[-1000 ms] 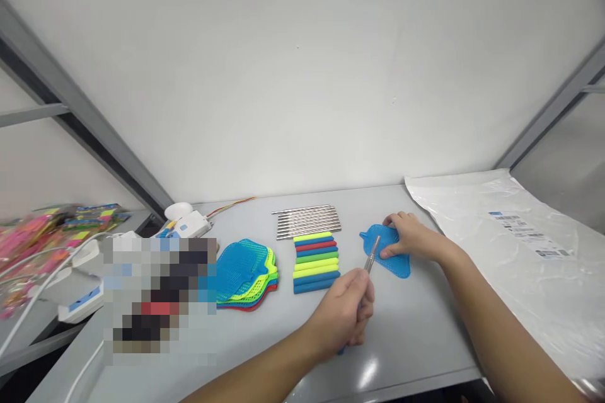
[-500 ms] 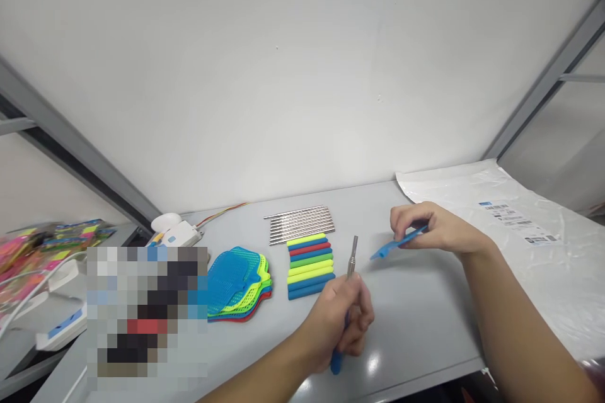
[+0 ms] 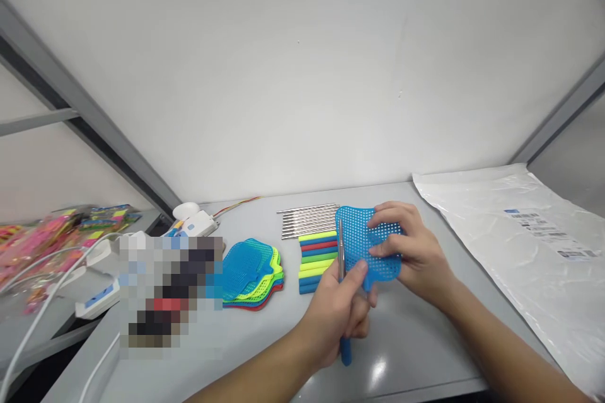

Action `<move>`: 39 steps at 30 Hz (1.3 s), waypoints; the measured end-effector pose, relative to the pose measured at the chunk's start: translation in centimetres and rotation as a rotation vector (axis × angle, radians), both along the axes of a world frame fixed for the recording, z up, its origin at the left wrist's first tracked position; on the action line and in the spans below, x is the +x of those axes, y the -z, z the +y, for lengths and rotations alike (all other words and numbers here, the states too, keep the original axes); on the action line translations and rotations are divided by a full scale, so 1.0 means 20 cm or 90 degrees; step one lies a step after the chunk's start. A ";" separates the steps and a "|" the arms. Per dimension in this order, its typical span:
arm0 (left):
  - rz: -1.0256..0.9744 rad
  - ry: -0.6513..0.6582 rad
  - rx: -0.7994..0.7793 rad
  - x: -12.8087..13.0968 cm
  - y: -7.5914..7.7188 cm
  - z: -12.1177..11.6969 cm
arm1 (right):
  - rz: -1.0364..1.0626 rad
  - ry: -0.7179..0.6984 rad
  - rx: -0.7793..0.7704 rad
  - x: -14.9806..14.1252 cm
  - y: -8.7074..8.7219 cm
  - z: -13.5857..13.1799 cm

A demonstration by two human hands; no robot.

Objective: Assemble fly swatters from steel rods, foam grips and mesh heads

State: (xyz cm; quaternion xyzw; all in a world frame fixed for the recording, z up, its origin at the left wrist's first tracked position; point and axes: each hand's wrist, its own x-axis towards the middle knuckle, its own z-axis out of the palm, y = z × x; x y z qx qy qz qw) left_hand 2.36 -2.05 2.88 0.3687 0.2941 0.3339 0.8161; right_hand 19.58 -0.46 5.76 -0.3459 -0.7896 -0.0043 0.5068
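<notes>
My left hand (image 3: 338,308) is closed around a metal rod (image 3: 341,249) with a blue handle (image 3: 346,351) at its lower end; the rod points up and away. In my right hand (image 3: 416,249) is a blue perforated fly swatter head (image 3: 362,236), gripped by its right side with its narrow neck downward. The head lies just behind the rod, and my left thumb is at its lower edge. Left of my hands, coloured handles (image 3: 317,261) lie in a row. Behind them are several silver rods (image 3: 307,220). A stack of swatter heads (image 3: 250,271) rests farther left.
A large white plastic package (image 3: 510,233) with a printed label covers the table's right side. White power strips (image 3: 101,293) with cables and colourful packaged goods (image 3: 51,245) are at the left. A blurred-out patch (image 3: 170,302) hides part of the table. A wall stands behind.
My right hand has brought the blue swatter head left to my left hand and turned its flat face toward me. The view has shifted slightly left.
</notes>
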 end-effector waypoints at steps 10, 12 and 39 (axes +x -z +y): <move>-0.001 -0.062 0.044 -0.01 -0.01 0.02 | 0.550 -0.231 -0.592 -0.11 0.11 0.04; -0.004 -0.054 0.034 0.00 -0.01 0.02 | 0.522 -0.285 -0.638 -0.10 0.12 0.03; 0.021 0.104 0.052 0.02 0.09 -0.06 | 0.690 -0.057 -0.436 -0.06 0.05 0.06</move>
